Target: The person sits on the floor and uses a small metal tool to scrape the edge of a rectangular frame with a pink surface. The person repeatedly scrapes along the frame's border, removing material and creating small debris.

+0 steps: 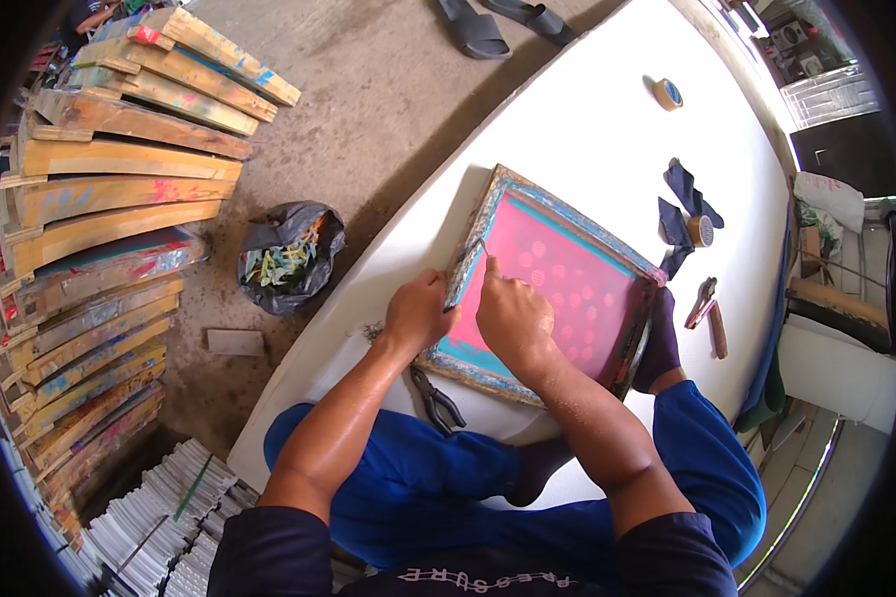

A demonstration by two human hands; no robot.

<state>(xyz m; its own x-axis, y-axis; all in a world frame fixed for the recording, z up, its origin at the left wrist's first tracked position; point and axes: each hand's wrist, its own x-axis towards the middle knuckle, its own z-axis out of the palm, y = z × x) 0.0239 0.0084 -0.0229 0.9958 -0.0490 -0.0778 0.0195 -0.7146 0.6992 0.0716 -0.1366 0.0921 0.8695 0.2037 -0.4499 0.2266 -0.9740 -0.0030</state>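
A wooden screen-printing frame [565, 213], stained with paint, lies tilted on the white surface before me. Its pink mesh [577, 289] carries rows of pale round prints and has a turquoise border. My left hand [420, 313] is closed round the frame's left side. Over the mesh, my right hand [516, 323] is curled with its index finger stretched along a thin pointed tool [482, 245]. The tool's tip is at the inner left edge of the frame; its handle is hidden in my fist. Dark-handled pliers [438, 406] lie beside the frame's near edge.
Tape rolls [668, 95], dark cloth pieces [679, 184] and a red-handled tool [702, 301] lie on the white surface. Many wooden frames [129, 199] are stacked at left. A black bag of scraps [289, 261] stands on the floor. My socked foot [659, 343] touches the frame's right side.
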